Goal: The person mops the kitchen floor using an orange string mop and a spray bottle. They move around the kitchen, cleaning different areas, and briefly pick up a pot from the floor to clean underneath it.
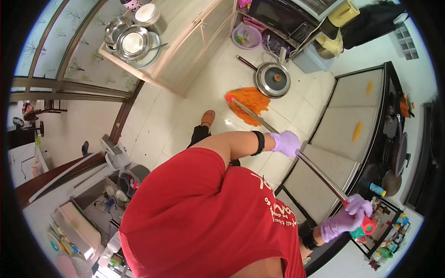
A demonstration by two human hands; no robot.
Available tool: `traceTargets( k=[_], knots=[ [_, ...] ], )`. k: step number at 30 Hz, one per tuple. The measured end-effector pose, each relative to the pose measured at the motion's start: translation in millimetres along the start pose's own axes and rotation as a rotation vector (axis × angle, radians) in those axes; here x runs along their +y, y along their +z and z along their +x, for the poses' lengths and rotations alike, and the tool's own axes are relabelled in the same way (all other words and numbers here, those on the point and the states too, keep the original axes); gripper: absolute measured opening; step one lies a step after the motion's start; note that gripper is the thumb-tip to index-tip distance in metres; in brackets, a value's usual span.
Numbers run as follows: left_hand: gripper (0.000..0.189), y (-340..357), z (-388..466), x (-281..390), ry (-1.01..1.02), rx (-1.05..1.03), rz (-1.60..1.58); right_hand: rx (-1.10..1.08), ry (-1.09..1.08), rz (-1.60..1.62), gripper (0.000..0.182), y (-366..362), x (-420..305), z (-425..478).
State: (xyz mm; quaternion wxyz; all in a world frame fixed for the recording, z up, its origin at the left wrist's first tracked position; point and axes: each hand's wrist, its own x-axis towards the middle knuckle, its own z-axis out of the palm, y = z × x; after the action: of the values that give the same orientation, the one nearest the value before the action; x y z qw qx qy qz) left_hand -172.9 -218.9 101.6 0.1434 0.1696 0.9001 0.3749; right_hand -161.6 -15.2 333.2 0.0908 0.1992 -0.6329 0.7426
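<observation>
A mop with an orange string head [250, 104] lies spread on the pale floor tiles. Its metal handle [321, 172] slants down to the right. My left hand [286, 143], in a purple glove, grips the middle of the handle. My right hand [349, 219], gloved alike, is closed round the red grip at its upper end. Just beyond the mop head, a long-handled frying pan [247, 63] sits on the floor beneath a glass lid [274, 77] with a metal rim and brown knob.
Wooden cabinets [194, 45] with metal bowls [134, 43] on top stand at the upper left. A purple basin [247, 36] and a grey-blue bin [313, 59] line the far side. Pale cabinet doors [342, 125] below the black stove run along the right. A sink [100, 208] is at the lower left.
</observation>
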Motion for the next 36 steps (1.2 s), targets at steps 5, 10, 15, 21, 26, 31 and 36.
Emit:
traceTargets(
  k=[5, 10, 15, 21, 26, 31, 36],
  knots=[
    [0.017, -16.7, -30.9, -59.7, -0.092, 0.134, 0.267, -0.225, 0.023, 0.128, 0.016, 30.0, 39.9, -30.6],
    [0.014, -28.0, -64.3, -122.7, -0.305, 0.244, 0.316, -0.458, 0.024, 0.138, 0.011, 73.6, 81.6, -51.1],
    [0.015, 0.7, -96.8, -146.2, -0.457, 0.547, 0.222, -0.697, 0.141, 0.036, 0.013, 92.0, 78.1, -57.5],
    [0.022, 27.0, -111.6, -87.6, -0.321, 0.63, 0.077, -0.623, 0.095, 0.182, 0.017, 68.6, 43.0, -34.0],
    [0.02, -9.6, -152.1, -115.5, -0.332, 0.394, -0.06, -0.544, 0.083, 0.338, 0.013, 119.0, 23.0, -44.2],
    [0.017, -15.2, -189.7, -121.6, -0.478, 0.602, -0.14, -0.85, 0.079, 0.328, 0.012, 173.5, 0.1, -37.7],
    [0.015, 1.6, -223.3, -102.8, -0.483, 0.71, -0.211, -1.062, 0.074, 0.357, 0.01, 205.1, -28.8, -38.1]
  ],
)
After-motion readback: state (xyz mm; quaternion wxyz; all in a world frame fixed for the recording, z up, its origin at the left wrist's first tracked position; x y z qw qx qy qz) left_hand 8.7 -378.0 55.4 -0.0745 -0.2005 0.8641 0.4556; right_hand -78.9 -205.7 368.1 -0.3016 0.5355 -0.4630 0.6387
